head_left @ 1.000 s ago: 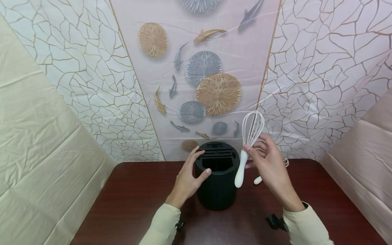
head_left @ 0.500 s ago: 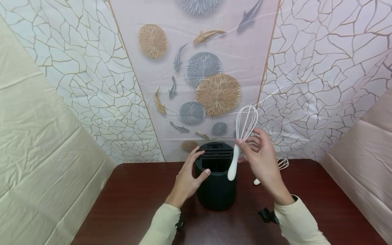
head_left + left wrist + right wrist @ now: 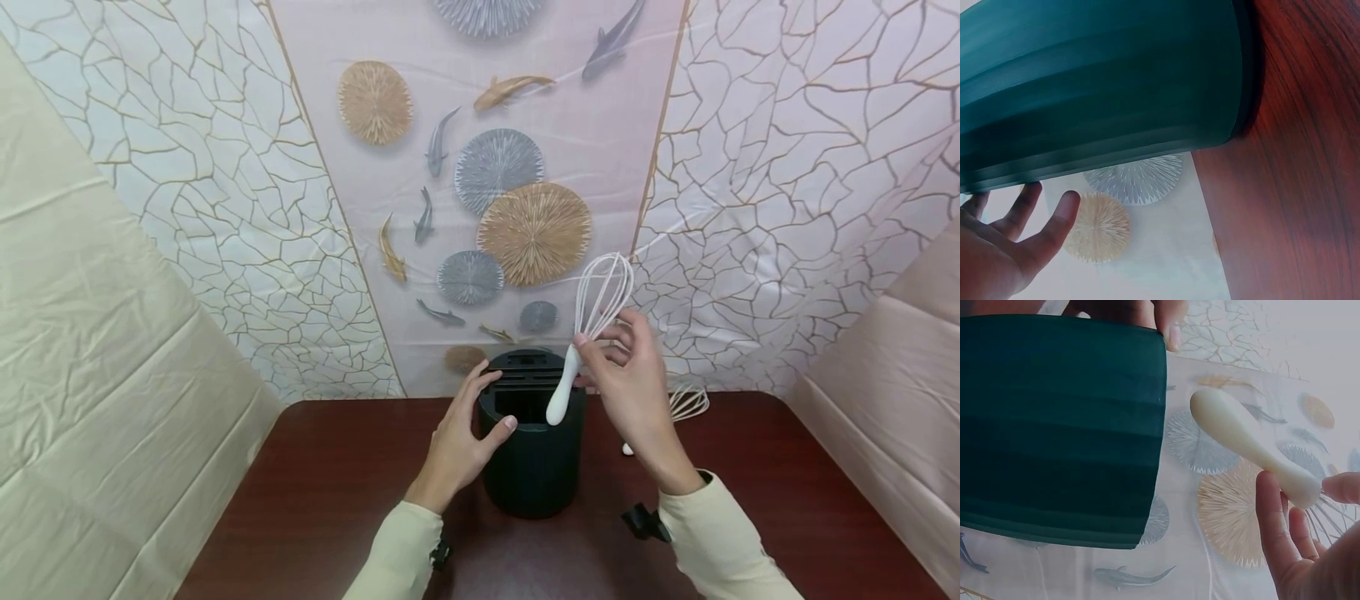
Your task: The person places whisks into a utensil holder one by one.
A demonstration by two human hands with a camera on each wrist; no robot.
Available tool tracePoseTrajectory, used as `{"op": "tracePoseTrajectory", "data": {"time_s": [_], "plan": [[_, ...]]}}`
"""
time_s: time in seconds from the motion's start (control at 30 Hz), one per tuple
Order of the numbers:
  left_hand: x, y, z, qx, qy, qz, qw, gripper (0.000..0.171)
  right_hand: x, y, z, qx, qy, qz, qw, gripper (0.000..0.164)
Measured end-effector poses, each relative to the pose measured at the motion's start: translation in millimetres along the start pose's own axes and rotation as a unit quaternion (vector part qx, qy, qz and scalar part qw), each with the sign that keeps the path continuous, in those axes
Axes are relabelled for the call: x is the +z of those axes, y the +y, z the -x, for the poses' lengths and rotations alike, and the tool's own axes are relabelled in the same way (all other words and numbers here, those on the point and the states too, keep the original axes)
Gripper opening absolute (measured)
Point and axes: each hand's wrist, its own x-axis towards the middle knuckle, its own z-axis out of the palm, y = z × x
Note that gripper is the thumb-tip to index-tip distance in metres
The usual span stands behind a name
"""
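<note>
A dark green, ribbed utensil holder (image 3: pixel 532 471) stands upright on the table, its slotted top facing up. My left hand (image 3: pixel 463 442) holds its left side near the rim, thumb at the front edge; in the left wrist view, fingertips (image 3: pixel 1067 203) lie by the holder's wall. A white whisk (image 3: pixel 564 385) is pinched by my right hand (image 3: pixel 636 392) where handle and wires meet. Its wire loops point up, and the handle slants down toward the large front opening. From the right wrist, the handle's rounded end (image 3: pixel 1210 409) appears above the rim, apart from it.
A second whisk (image 3: pixel 688 402) lies on the reddish-brown table (image 3: pixel 315 500) behind my right hand, partly hidden by it. Patterned cloth (image 3: pixel 480 317) hangs behind the table's back edge. Pale cloth walls (image 3: pixel 97 333) close in on both sides.
My right hand has moved left and slightly up with the whisk, bringing the handle's end from beside the holder to over its front opening. My left hand has stayed in place.
</note>
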Motion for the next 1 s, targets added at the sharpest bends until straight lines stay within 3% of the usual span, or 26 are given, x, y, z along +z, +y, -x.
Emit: {"op": "tracePoseTrajectory", "data": {"time_s": [0.73, 1.0], "plan": [[3.0, 1.4, -0.3, -0.02, 0.006, -0.013, 0.9997, 0.069, 22.8, 2.4, -5.4, -0.053, -0.036, 0.031, 0.997, 0.05], [4.9, 4.1, 3.2, -0.012, 0.02, -0.014, 0.9996, 0.069, 28.2, 6.4, -4.7, -0.064, -0.051, 0.057, 0.995, 0.051]]}}
